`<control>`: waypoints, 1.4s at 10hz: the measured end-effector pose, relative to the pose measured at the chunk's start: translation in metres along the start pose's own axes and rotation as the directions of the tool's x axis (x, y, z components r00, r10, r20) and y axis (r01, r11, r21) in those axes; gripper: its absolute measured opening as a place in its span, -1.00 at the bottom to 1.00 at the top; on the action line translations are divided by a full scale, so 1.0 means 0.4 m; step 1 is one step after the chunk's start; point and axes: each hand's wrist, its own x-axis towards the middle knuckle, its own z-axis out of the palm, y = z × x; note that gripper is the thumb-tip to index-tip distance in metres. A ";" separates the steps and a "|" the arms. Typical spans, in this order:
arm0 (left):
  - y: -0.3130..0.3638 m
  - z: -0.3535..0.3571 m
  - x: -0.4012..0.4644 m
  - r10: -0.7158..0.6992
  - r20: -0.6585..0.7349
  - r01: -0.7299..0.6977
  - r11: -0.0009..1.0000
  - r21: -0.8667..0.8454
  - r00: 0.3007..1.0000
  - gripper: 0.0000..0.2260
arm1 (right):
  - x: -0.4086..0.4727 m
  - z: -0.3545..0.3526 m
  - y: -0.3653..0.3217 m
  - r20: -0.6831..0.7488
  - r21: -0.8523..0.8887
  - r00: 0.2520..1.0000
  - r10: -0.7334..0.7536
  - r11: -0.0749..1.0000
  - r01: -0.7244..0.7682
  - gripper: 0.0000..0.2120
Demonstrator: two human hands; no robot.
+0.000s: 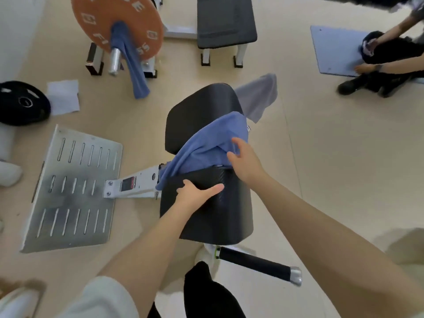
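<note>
A blue cloth (206, 143) lies draped over the gap between the black backrest pad (197, 111) and the black seat pad (220, 207) of a gym machine. My right hand (243, 161) rests on the cloth's right part, fingers spread and bunching the fabric. My left hand (195, 193) lies flat on the seat pad's upper edge, just below the cloth's lower corner, with thumb stretched to the right. A grey cloth (259, 97) hangs behind the backrest.
A slotted metal footplate (71, 191) lies to the left on a white frame. An orange weight plate (119, 24) with another blue cloth stands at the back, beside a black bench (226, 21). A black handle (254, 262) juts out below the seat. Another person crouches at a blue mat (335, 49).
</note>
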 end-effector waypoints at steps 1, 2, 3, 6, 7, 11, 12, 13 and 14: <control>0.025 0.013 0.032 -0.047 -0.030 0.049 0.997 0.066 0.998 0.22 | 0.101 -0.014 0.011 0.043 -0.073 0.995 -0.085 0.993 0.088 -0.49; 0.031 0.015 0.039 -0.054 -0.060 0.060 0.994 0.090 0.997 0.16 | 0.168 -0.016 0.009 0.095 -0.110 0.985 -0.144 0.982 0.154 -0.41; 0.033 0.015 0.035 -0.054 -0.066 0.061 0.993 0.098 0.996 0.12 | 0.206 -0.009 0.014 0.117 -0.264 0.976 -0.183 0.942 0.208 -0.49; 0.031 0.014 0.035 -0.022 -0.082 0.034 0.989 0.146 0.996 0.08 | 0.209 0.006 0.034 -0.072 -0.435 0.974 -0.214 0.886 0.162 -0.83; 0.026 0.020 0.032 -0.029 -0.076 0.039 0.992 0.123 0.997 0.11 | 0.202 -0.008 0.022 -0.034 -0.487 0.980 -0.194 0.860 0.154 -0.74; -0.059 -0.021 0.032 0.107 -0.146 -0.129 0.980 -0.149 0.983 -0.25 | 0.055 0.074 -0.029 0.311 -0.561 0.858 -0.408 0.650 0.512 -0.76; -0.124 -0.088 0.000 0.197 -0.263 -0.259 0.939 -0.225 0.944 -0.19 | -0.025 0.124 -0.053 0.265 -0.452 0.842 -0.470 0.711 0.539 -0.79; -0.190 -0.179 -0.043 0.380 -0.319 -0.441 0.885 -0.148 0.868 -0.35 | -0.116 0.167 -0.191 0.197 -0.608 0.895 -0.399 0.667 0.431 -0.84; -0.252 -0.280 -0.116 0.441 -0.305 -0.503 0.849 -0.163 0.844 -0.72 | -0.163 0.242 -0.289 0.394 0.119 0.582 -0.712 0.667 0.736 -0.83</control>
